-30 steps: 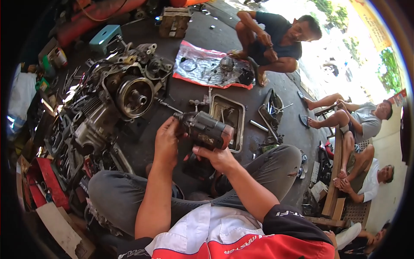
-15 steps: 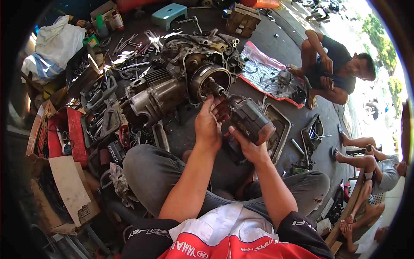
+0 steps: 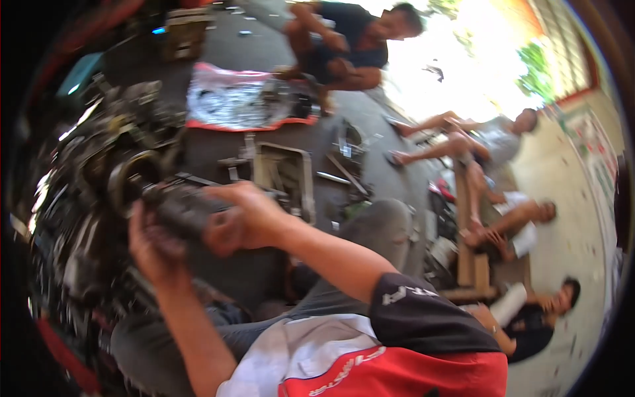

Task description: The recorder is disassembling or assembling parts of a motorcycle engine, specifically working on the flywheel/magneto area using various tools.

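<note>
The blurred impact driver point(image 3: 187, 208) points at the round flywheel point(image 3: 124, 175) of the engine point(image 3: 89, 251) on my left, its socket end at the hub. My right hand point(image 3: 241, 215) is wrapped over the rear of the driver. My left hand point(image 3: 155, 248) is curled under the driver's nose, near the socket. Motion blur hides exactly where my fingertips rest.
A foil sheet point(image 3: 218, 119) with parts, a metal tray point(image 3: 305, 185) and a metal case point(image 3: 347, 142) lie ahead. A crouching person point(image 3: 350, 33) is beyond. Other people point(image 3: 503, 145) sit along a wooden bench point(image 3: 466, 264) at the right.
The view has swung right, bringing more people and wall into sight. Since a second ago the driver moved onto the flywheel's hub; my right hand now sits higher on its body.
</note>
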`<state>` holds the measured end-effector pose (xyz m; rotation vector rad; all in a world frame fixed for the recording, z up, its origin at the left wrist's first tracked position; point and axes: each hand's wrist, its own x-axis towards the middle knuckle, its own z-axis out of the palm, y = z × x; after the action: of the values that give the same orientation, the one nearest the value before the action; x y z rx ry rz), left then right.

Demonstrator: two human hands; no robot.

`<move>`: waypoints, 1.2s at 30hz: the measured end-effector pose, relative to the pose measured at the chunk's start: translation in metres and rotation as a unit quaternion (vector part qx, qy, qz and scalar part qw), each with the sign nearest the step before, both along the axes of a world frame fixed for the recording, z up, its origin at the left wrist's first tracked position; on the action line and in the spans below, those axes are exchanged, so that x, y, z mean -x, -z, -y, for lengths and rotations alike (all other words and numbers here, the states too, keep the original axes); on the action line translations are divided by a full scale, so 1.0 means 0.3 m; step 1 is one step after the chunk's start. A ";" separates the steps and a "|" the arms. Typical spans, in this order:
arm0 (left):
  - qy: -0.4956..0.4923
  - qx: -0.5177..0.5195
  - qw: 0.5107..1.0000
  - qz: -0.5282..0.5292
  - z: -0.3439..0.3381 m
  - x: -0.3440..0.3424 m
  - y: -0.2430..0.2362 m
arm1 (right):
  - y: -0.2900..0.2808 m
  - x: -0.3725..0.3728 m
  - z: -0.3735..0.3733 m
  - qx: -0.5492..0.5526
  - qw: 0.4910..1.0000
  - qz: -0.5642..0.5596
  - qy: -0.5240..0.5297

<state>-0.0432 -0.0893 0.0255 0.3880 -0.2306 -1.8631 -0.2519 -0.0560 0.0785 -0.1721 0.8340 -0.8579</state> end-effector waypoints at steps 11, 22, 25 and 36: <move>-0.121 -0.036 0.964 0.234 -0.052 -0.054 0.088 | -0.061 -0.035 0.063 0.435 0.588 -0.655 -0.188; -0.132 0.179 0.803 0.553 -0.148 -0.071 -0.294 | -0.008 -0.047 0.040 0.486 0.637 -0.585 -0.127; -0.118 0.420 0.409 0.802 -0.094 -0.126 -0.430 | -0.002 -0.033 0.041 0.510 0.635 -0.567 -0.125; 0.048 0.555 0.190 0.808 0.204 -0.289 -0.353 | -0.001 0.033 0.141 0.389 0.825 -0.310 -0.267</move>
<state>0.0435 -0.1506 0.1315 1.0474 -2.7830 0.0290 -0.2616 -0.0983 0.0787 -1.4101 0.9143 -0.5497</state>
